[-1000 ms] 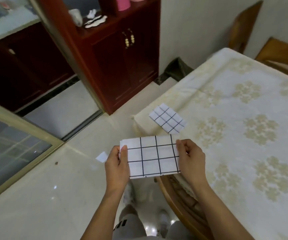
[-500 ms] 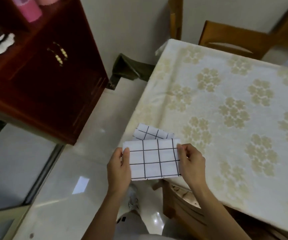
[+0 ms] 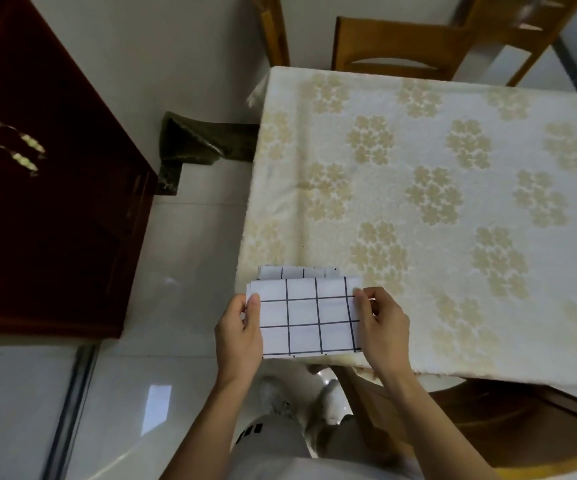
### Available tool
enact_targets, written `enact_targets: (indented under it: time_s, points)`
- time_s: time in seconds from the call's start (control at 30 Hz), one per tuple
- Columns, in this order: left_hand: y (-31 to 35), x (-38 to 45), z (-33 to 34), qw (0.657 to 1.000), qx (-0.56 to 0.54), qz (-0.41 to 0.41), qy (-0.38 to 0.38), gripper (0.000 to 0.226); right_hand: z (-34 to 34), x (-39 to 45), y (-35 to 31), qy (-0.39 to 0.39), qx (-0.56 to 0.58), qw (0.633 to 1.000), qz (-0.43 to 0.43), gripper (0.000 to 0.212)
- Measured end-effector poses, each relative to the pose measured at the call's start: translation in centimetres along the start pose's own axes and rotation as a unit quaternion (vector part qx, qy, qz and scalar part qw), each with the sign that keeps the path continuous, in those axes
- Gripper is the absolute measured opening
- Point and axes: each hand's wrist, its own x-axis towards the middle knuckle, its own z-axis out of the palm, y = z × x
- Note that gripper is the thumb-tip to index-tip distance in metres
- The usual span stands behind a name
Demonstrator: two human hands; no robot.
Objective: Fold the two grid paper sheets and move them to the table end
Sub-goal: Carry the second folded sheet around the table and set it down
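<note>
So both hands are holding the folded grid sheet [image 3: 309, 318] up in front of the person, right at the near-left corner of the bench [image 3: 453, 209]. The left hand [image 3: 238, 336] is pinching the sheet's left edge, thumb on top and fingers tucked behind, and the right hand [image 3: 382, 327] is doing the same on the right edge, thumb lying across the top corner. So each grip is pinching the paper, not spread. The sheet is facing up, showing black lines on white, and it's looking like a few layers stacked at the top edge. The second grid sheet [image 3: 297, 273] is peeking out just beyond the held one, lying on the bench's flowery cream tablecloth near the left edge; can't tell if the two are actually touching. Wooden chairs [image 3: 401, 46] are sitting at the far end of the bench, and a dark red cabinet [image 3: 44, 202] is standing off to the left on the shiny tile floor [image 3: 190, 258].
</note>
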Motion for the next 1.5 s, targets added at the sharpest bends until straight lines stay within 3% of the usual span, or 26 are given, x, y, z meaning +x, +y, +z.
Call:
enact_targets:
  time_s: [0.3, 0.53, 1.1, 1.37, 1.5]
  points:
    - [0.5, 1.2, 1.7, 0.999, 0.020, -0.034, 0.008, 0.039, -0.4, 1.5, 1.3, -0.009, 0.016, 1.000, 0.001, 0.018]
    - [-1.4, 4.1, 1.2, 0.994, 0.056, -0.084, -0.047, 0.015, 1.6, 3.5, 2.1, -0.012, -0.011, 1.000, 0.015, 0.020]
    - [-4.5, 10.1, 3.6, 0.966, 0.226, -0.108, -0.062, 0.018, 5.8, 8.0, 5.3, -0.031, -0.116, 0.989, 0.091, 0.023]
    - [-4.9, 10.0, 3.4, 0.951, 0.306, -0.028, -0.026, 0.029, 5.5, 8.5, 5.7, -0.004, -0.126, 0.988, 0.094, 0.019]
    - [-4.8, 9.2, 1.4, 0.928, 0.350, 0.129, -0.022, 0.023, 4.0, 7.6, 5.7, 0.015, -0.159, 0.987, -0.022, 0.012]
